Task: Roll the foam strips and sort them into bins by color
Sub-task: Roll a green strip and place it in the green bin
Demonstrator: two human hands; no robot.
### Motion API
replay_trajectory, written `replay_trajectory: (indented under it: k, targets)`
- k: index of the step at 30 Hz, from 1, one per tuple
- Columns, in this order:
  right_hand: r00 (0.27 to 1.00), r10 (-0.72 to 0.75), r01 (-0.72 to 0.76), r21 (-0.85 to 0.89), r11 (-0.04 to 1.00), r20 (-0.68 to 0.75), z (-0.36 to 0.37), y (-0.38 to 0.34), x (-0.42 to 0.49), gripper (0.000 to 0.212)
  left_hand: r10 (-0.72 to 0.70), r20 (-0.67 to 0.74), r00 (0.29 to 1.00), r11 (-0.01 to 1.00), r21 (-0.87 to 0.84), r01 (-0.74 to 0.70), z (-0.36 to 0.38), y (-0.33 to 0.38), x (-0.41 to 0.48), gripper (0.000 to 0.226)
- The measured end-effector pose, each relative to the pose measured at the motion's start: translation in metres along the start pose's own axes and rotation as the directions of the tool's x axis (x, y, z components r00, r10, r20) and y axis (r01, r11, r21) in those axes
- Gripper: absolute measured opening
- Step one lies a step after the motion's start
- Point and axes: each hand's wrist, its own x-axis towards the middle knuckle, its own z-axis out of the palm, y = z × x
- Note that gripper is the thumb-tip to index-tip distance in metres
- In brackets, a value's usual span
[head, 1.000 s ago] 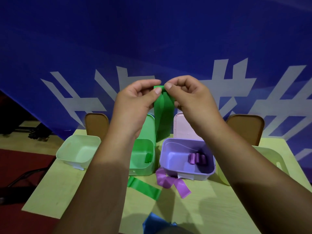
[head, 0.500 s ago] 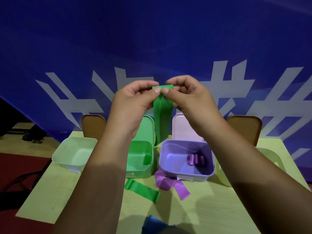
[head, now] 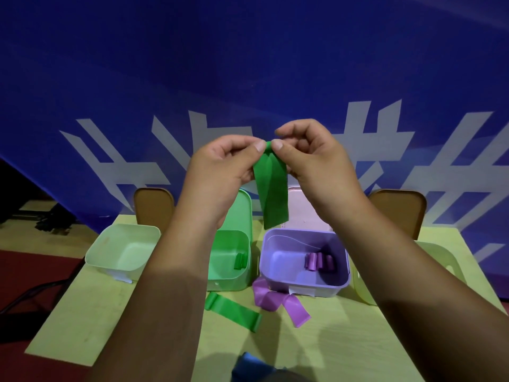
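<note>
Head view: a yellow-green table (head: 344,340) carries a green bin (head: 230,283) and a purple bin (head: 329,290) side by side. Raised above them, left hand (head: 220,172) and right hand (head: 316,166) both pinch the top end of a green foam strip (head: 271,194), which hangs down in mid-air

green strip (head: 271,193), green bin (head: 231,260), purple bin (head: 304,282), blue wall (head: 248,64) with white marks.

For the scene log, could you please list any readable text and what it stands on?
None can be read in full.
Blue backdrop: large white strokes of characters, cut off and partly hidden; unreadable.
White sticker on purple bin: no legible print.
</note>
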Motion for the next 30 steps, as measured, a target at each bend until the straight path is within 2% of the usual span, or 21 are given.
replay_trajectory:
  k: [9, 13, 17, 22, 30]
  targets:
    - [0.997, 0.08, -0.08, 0.02, 0.997, 0.013, -0.0016, 0.0002, -0.0014, 0.021, 0.083, -0.04, 0.996, 0.994, 0.077, -0.08, -0.002, 0.002, -0.0015, 0.019]
    - [0.998, 0.067, -0.067, -0.013, 0.998, -0.017, -0.0016, -0.0002, -0.0036, 0.013, 0.085, -0.015, 0.996, 0.989, 0.125, -0.082, -0.0053, -0.0008, 0.0001, 0.022]
    - [0.999, 0.036, -0.038, -0.039, 0.999, -0.041, -0.002, 0.0, -0.0026, 0.006, 0.042, 0.011, 0.999, 0.998, 0.05, -0.043, -0.0051, -0.0019, -0.0002, 0.022]
    - [0.999, -0.012, 0.011, -0.043, 0.999, -0.032, -0.0019, -0.0024, -0.0028, 0.01, -0.007, 0.021, 1.0, 1.0, -0.011, 0.007, -0.0011, -0.0022, -0.0027, 0.017]
    - [1.0, 0.019, -0.019, 0.006, 1.0, -0.016, 0.0009, -0.006, -0.0062, 0.013, 0.099, 0.02, 0.995, 0.991, 0.09, -0.101, -0.0035, 0.0058, -0.006, 0.018]
